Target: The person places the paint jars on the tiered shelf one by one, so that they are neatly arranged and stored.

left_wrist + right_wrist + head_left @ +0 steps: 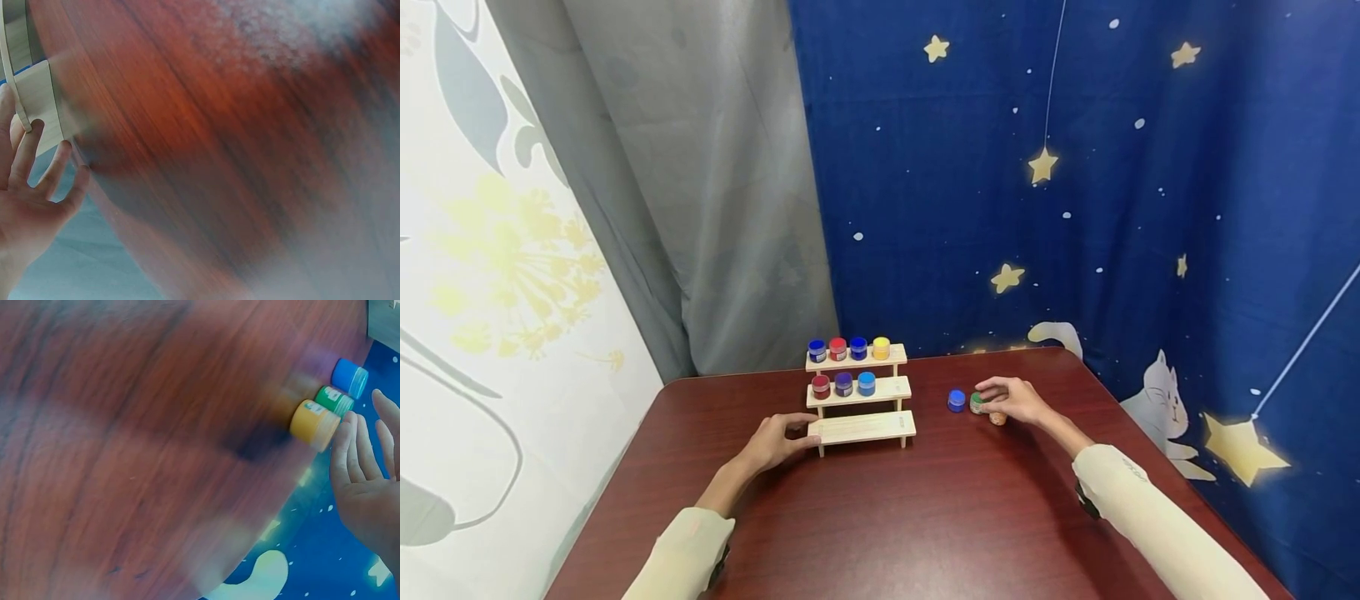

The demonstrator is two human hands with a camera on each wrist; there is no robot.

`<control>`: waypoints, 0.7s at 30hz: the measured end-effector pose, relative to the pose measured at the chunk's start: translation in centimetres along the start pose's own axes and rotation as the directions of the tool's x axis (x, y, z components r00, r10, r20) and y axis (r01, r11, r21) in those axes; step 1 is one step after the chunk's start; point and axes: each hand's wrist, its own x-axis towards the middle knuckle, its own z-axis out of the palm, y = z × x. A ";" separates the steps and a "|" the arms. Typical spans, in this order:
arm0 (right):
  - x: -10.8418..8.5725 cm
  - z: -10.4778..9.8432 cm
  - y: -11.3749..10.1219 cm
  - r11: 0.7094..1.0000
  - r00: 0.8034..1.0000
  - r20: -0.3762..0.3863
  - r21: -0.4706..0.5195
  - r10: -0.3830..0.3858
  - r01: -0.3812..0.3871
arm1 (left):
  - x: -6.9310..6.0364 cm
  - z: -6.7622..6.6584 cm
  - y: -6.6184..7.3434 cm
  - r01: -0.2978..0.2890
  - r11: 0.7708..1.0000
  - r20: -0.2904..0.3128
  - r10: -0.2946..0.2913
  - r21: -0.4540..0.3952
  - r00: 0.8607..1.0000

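A three-tier wooden stand (861,427) carries small paint jars on its upper two tiers. My left hand (772,442) holds the left end of the lowest, bare tier, thumb in front and fingers behind. In the left wrist view, its fingers (26,156) lie against the pale wood (39,94). Over at the right, my right hand (1017,400) hovers at three loose jars with its fingers extended. These are a blue jar (956,401), a green jar (976,403) and an orange-yellow jar (315,425). In the right wrist view, the fingertips (345,425) are close beside the green and orange-yellow jars; contact is unclear.
Blue, red and yellow jars (881,348) line the top tier; dark red, purple and light blue jars (867,383) stand on the middle one. The reddish-brown table (880,517) ends at a grey curtain (737,208) and a blue starry curtain (940,208).
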 end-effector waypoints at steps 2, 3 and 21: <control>-0.4 -0.2 0.3 1.000 1.000 -0.002 0.014 0.015 -0.015 | 0.0 0.0 0.0 0.001 1.000 0.003 -0.001 0.001 1.000; -0.5 -0.3 0.4 1.000 1.000 -0.004 0.023 0.019 -0.019 | 0.0 0.0 0.0 0.002 1.000 0.004 -0.002 0.002 1.000; -2.0 -1.4 2.2 0.989 0.988 -0.049 0.019 0.147 -0.146 | 0.0 0.1 0.1 0.007 1.000 0.001 -0.007 0.022 1.000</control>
